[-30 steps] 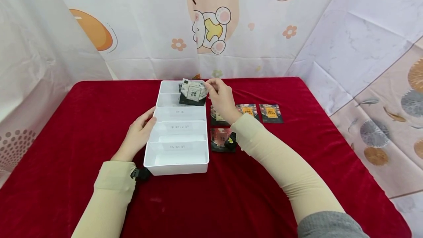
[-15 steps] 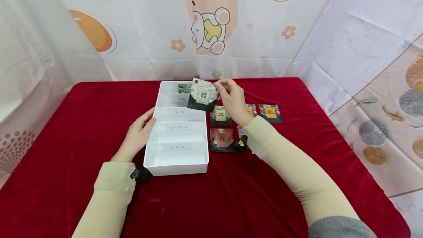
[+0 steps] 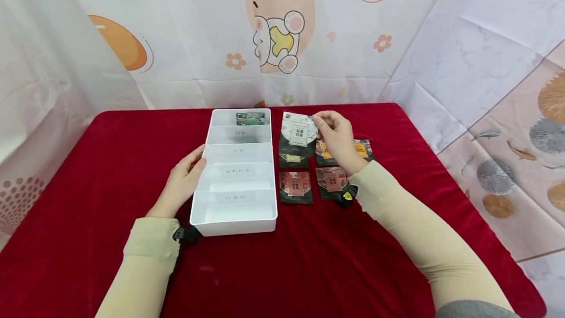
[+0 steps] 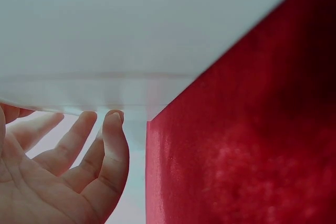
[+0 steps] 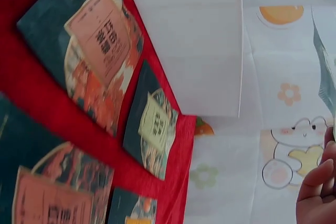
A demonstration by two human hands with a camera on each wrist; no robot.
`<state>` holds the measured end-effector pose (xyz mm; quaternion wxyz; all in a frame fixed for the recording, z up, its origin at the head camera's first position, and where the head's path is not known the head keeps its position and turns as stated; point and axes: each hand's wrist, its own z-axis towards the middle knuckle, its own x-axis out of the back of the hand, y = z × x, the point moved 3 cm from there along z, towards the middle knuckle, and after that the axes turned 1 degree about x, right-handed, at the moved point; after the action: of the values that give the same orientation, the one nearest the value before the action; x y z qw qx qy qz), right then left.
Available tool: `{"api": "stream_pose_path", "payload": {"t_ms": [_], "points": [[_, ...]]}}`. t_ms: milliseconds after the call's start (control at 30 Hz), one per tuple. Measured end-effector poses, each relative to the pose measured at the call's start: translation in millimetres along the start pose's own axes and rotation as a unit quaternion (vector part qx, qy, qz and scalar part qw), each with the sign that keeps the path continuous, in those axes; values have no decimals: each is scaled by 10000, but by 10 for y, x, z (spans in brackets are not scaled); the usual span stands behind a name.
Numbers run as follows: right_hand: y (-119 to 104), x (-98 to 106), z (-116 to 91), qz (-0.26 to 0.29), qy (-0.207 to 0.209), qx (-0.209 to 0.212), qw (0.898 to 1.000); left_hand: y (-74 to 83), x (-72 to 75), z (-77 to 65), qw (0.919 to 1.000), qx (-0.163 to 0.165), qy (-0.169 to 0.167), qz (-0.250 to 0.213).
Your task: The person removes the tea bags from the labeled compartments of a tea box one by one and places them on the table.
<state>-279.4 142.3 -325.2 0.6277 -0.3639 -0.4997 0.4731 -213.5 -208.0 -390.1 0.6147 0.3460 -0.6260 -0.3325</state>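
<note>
Pinched sachet (image 3: 298,134) faces head view; right-wrist view shows a sliver.

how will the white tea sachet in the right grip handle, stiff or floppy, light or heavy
Probably light: the white tea sachet looks thin and flat, and the right grip pinches only its upper right edge. Likely fairly stiff, since it spreads sideways from that pinch without a clear droop. It might swivel, though, with most of its body off to one side.

Black-and-white sachet (image 3: 298,134) (held up) beside white tray (image 3: 234,227).
</note>
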Motion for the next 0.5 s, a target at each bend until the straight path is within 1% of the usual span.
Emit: {"api": "stream_pose_path", "payload": {"t_ms": [233, 400, 500], "points": [[70, 237, 19, 351, 201, 1, 9992, 9, 8, -6, 10000, -21, 0, 26], [106, 423, 15, 498, 153, -60, 9986, 13, 3, -9, 10000, -7, -27, 25], [126, 534, 4, 442, 109, -154, 9988, 20, -3, -8, 10000, -13, -39, 32]]}}
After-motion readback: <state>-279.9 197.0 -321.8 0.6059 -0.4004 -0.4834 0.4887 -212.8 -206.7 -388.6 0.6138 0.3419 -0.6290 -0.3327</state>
